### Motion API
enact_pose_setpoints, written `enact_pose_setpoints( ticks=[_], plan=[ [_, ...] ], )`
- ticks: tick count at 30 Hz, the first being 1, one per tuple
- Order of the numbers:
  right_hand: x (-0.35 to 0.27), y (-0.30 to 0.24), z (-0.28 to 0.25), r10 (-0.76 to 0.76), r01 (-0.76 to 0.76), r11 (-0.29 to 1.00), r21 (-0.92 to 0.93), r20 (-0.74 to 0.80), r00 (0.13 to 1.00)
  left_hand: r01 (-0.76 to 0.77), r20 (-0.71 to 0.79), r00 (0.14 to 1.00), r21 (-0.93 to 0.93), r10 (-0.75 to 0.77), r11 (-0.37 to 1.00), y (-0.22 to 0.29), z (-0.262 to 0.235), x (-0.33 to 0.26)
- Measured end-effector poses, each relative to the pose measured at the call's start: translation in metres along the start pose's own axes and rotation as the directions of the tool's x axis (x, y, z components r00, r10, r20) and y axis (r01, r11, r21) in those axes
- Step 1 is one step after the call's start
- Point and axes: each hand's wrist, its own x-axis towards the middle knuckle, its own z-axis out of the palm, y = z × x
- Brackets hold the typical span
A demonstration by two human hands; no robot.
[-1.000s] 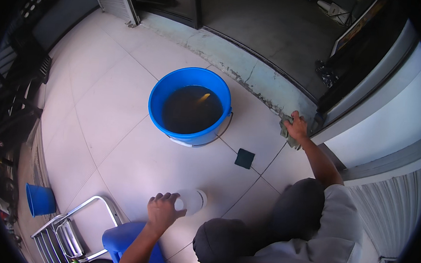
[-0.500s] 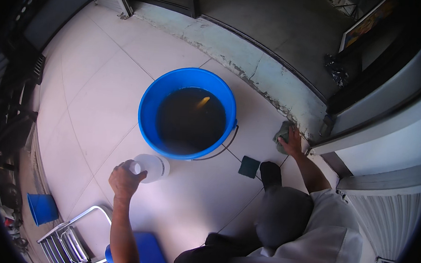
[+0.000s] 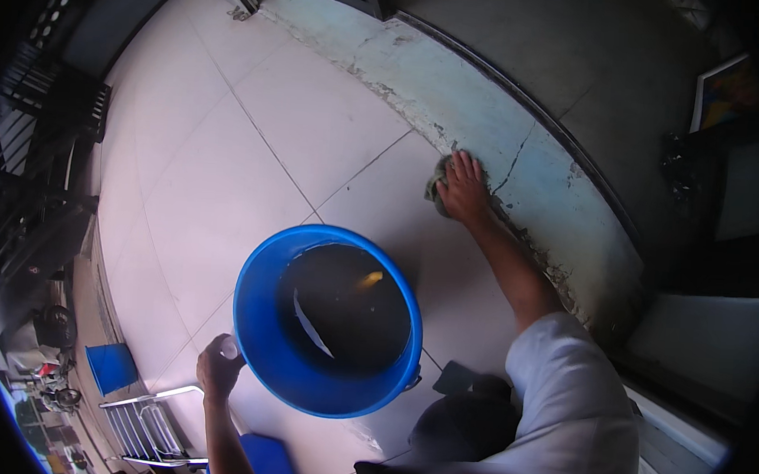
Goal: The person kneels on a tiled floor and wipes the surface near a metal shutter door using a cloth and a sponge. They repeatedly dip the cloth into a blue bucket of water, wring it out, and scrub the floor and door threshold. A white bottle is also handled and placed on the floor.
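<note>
My right hand point(image 3: 466, 193) presses flat with its fingers spread on a grey-green cloth point(image 3: 437, 187), on the floor tiles at the foot of the step. My left hand point(image 3: 215, 373) grips a translucent plastic bottle point(image 3: 229, 346) round its neck; the bucket's rim hides most of the bottle's body. Between my arms stands a large blue bucket point(image 3: 251, 351) of dark, murky water point(image 3: 349, 313). Something yellow point(image 3: 372, 279) shows in that water, and a pale streak lies across its surface. A dark green scouring pad point(image 3: 452, 378) rests near my foot.
A worn, peeling pale-blue step point(image 3: 531, 172) borders the tiles on the right. Lower left are a folded metal-framed stool point(image 3: 146, 427), a smaller blue bucket point(image 3: 112, 368) and a blue plastic piece point(image 3: 266, 460). Black metal railings point(image 3: 38, 207) line the left side.
My right hand has slid the cloth forward and left along the foot of the step. My left hand still holds the bottle, now close against the bucket. The view has shifted.
</note>
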Motion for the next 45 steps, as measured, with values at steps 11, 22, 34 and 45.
enact_pose_setpoints(
  ticks=[11,22,34,45],
  plan=[
    [0.012,0.012,-0.011,-0.126,0.143,0.974,0.178,-0.101,0.987,-0.019,-0.142,0.989,0.208,0.050,0.978,0.033,-0.058,0.012],
    [-0.329,0.075,-0.136,0.116,-0.125,0.989,0.077,0.109,0.987,-0.363,-0.497,0.864,-0.727,-0.081,0.583,0.115,-0.044,0.070],
    [0.036,-0.015,0.010,-0.043,0.055,0.984,0.169,-0.078,0.996,-0.473,-0.640,0.768,-0.596,-0.028,0.649,0.127,-0.006,0.069],
    [0.078,-0.031,0.016,-0.168,0.183,0.970,0.163,-0.097,0.981,-0.603,-0.737,0.627,-0.254,0.253,0.756,0.118,-0.003,0.073]
  ],
)
